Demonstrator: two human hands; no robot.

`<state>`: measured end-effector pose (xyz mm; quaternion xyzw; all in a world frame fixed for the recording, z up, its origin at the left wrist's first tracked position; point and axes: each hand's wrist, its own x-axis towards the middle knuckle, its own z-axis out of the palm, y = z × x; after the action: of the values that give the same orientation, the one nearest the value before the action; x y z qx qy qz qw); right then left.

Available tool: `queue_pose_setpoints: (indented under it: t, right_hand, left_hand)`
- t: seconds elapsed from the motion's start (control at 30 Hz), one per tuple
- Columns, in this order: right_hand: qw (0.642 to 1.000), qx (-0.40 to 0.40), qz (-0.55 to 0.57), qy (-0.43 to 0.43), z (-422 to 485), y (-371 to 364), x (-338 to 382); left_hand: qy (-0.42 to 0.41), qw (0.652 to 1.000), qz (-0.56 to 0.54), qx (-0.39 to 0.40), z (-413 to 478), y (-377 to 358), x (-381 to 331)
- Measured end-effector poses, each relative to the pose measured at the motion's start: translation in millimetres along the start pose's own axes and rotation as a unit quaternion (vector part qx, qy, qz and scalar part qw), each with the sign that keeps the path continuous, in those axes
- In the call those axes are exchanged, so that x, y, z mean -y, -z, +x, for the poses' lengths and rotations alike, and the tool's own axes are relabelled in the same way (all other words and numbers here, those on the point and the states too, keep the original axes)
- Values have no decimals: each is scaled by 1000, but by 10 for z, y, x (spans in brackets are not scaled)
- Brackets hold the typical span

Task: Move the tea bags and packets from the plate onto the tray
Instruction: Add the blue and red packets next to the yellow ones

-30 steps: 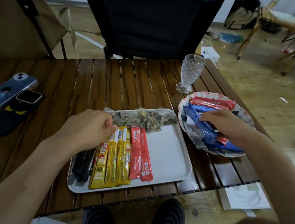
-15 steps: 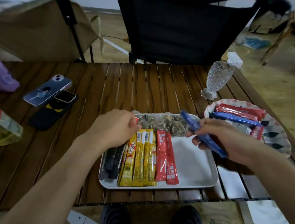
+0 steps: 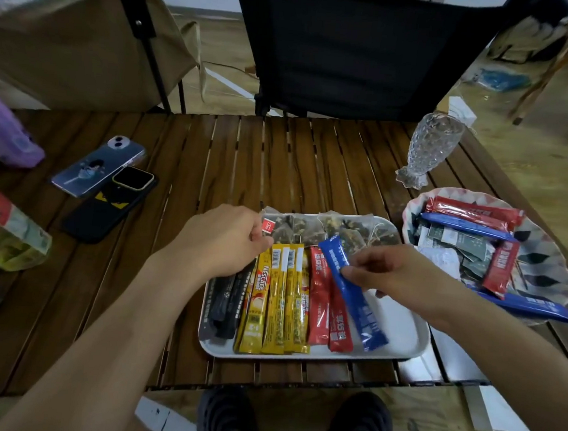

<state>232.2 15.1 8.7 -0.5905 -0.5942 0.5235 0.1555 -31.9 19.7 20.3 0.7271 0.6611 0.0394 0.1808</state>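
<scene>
A white tray point(image 3: 399, 330) lies on the wooden table, holding black, yellow and red stick packets in a row and clear tea bags point(image 3: 336, 229) along its far edge. My right hand point(image 3: 393, 275) pinches a blue stick packet point(image 3: 354, 295), which slants over the tray just right of the red packets point(image 3: 319, 306). My left hand point(image 3: 226, 241) rests with curled fingers on the tray's far left corner, touching a tea bag's red tag point(image 3: 268, 227). The patterned plate point(image 3: 557, 267) at the right still holds red, blue and dark green packets.
A patterned glass point(image 3: 430, 148) stands behind the plate. Two phones point(image 3: 108, 181) lie at the left, with a purple bottle point(image 3: 3, 132) and a bagged item point(image 3: 5, 237) at the left edge. Two folding chairs stand behind the table. My black shoes show below.
My right hand lifted a blue packet off the plate and carried it left and down over the tray, beside the red packets. My left hand stayed at the tray's corner.
</scene>
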Motion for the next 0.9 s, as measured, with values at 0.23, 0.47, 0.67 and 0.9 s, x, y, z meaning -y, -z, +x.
queue_pose_setpoints:
  t: [0.23, 0.47, 0.67, 0.9]
  right_hand:
    - [998, -6, 51, -26, 154, -318, -39]
    - [997, -69, 30, -6, 212, -429, 18]
    - [988, -99, -102, 57, 200, -490, -19]
    - [974, -55, -209, 64, 129, -485, -56]
  left_hand:
    - [-2, 1000, 0, 2, 0, 7, -8]
    - [-6, 1000, -5, 6, -1, 7, 1]
    - [-9, 1000, -4, 0, -10, 7, 7]
    - [-7, 1000, 1, 6, -11, 14, 9]
